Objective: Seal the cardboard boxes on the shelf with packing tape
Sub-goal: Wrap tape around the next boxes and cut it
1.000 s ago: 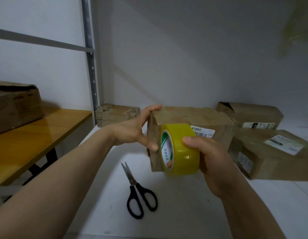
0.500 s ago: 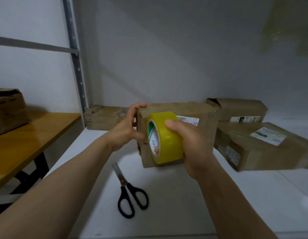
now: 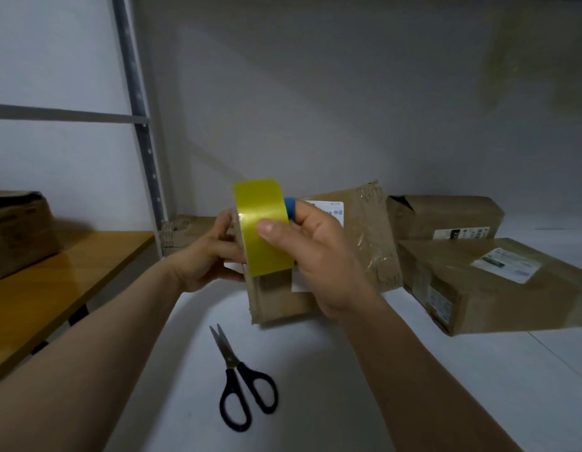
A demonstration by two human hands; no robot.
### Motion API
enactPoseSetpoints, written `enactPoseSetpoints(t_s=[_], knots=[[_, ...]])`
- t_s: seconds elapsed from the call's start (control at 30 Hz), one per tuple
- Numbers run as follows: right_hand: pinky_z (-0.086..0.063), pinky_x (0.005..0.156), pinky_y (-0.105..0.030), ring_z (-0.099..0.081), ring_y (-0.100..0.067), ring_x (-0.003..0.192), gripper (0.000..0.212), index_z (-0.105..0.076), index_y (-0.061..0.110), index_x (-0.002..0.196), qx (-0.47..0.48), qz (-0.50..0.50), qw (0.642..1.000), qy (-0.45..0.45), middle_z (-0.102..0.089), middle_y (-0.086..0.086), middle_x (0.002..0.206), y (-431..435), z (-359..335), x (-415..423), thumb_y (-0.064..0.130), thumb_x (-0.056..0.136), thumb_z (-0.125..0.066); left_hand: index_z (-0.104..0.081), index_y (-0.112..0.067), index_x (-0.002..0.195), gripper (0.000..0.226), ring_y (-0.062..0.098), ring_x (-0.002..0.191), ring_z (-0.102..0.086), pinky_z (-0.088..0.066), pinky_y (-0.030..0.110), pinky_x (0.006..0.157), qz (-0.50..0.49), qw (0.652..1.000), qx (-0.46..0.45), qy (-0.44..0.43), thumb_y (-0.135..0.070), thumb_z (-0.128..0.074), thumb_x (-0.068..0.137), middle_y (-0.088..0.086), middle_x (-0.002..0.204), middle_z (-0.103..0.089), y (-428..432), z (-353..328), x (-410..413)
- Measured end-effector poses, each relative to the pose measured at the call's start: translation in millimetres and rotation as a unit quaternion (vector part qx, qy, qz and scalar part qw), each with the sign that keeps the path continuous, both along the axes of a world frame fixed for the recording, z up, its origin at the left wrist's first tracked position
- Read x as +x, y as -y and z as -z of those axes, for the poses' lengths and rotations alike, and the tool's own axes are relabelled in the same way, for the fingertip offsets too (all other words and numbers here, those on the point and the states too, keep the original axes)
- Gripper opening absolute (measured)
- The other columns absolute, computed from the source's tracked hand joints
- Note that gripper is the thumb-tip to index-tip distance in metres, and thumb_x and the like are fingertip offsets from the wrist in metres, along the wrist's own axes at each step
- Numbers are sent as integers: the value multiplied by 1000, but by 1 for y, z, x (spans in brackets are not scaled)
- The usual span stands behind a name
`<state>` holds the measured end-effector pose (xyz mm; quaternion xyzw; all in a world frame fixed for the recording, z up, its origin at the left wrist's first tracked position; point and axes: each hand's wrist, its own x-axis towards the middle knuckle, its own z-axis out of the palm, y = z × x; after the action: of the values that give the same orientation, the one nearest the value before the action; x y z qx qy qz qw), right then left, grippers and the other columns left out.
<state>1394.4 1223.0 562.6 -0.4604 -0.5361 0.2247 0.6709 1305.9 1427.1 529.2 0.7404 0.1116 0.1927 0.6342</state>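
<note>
A yellow tape roll [image 3: 265, 226] is held in the right grip [image 3: 319, 262], thumb laid across its outer face, just in front of a box [image 3: 364, 243]. The box's left end is held by the left grip [image 3: 211, 256]. Black scissors [image 3: 240, 380] are laid on the white shelf [image 3: 413, 386], nearer the camera. A second box [image 3: 446, 216] and a third box [image 3: 498, 288] are seen at right, and a wooden table [image 3: 71, 282] at left.

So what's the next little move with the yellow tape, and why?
Probably draw the tape across the top of the box, towards the right. The right grip holds the tape up against the box's left end. The left grip steadies that end, perhaps pinning the tape's loose end, though that is hidden. The scissors lie untouched in front, so cutting likely comes later.
</note>
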Motion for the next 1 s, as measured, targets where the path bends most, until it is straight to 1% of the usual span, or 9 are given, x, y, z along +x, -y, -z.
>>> enactPoseSetpoints(t_s=[0.17,0.3,0.43,0.53,0.6,0.67,0.73,0.87,1.0], knots=[[-57,68,-32,-69,-16,73,12,-71,13,94,28,53,997,-52,-73,-3,80,0,-24,16,24,96,-66,-43,-36,141,91,36,98,-71,-60,47,73,24,998,0,-58,-33,-82,59,20,123,-63,6,-15,6],[-59,76,-39,-71,-23,76,33,-70,2,97,28,79,992,-92,-74,-8,81,-12,-36,34,35,98,-63,-52,-29,137,74,43,104,-70,-57,59,82,34,986,-39,-156,-45,-79,70,23,133,-56,9,-18,18],[-57,94,-51,-72,-29,95,19,-70,8,108,-18,68,988,-137,-76,-14,100,-35,-14,52,23,97,-65,-46,-28,141,84,53,108,-65,-47,69,98,32,966,-90,-240,-55,-78,68,27,141,-50,10,-9,21],[-53,101,-52,-70,-30,107,27,-64,8,123,-34,90,986,-137,-73,-16,114,-53,-1,60,17,97,-64,-34,-30,153,87,39,143,-40,-32,60,115,-41,979,-28,-196,-52,-74,80,9,162,-28,13,-9,23],[-53,100,-53,-69,-32,108,30,-63,7,125,-43,91,984,-145,-73,-15,115,-62,0,64,19,98,-64,-20,-33,159,109,20,152,-22,-20,47,123,-11,989,13,-148,-44,-84,71,-7,165,-24,15,-14,22],[-56,96,-52,-70,-32,106,29,-64,7,123,-56,90,984,-142,-74,-15,113,-69,0,66,21,98,-64,-17,-39,155,111,-5,136,-42,-37,18,108,34,989,80,-121,-30,-87,69,-18,151,-41,21,-19,19],[-58,91,-48,-72,-30,102,28,-66,7,120,-59,91,985,-137,-75,-15,109,-72,2,67,22,97,-65,-6,-42,154,113,-16,126,-45,-42,6,92,62,983,134,-114,-26,-86,76,-24,145,-38,25,-17,15],[-58,82,-39,-72,-26,97,25,-67,5,116,-50,88,984,-145,-75,-14,106,-71,3,69,20,96,-66,17,-46,155,154,14,154,-12,-25,43,123,-2,958,277,-74,-65,-93,49,-17,166,-4,35,-2,24],[-58,84,-41,-72,-23,86,10,-70,8,100,-57,99,985,-133,-76,-10,91,-71,0,64,16,95,-67,7,-54,153,148,23,144,-39,-44,48,111,-25,980,195,-21,-58,-98,48,-4,159,-28,36,24,34]])
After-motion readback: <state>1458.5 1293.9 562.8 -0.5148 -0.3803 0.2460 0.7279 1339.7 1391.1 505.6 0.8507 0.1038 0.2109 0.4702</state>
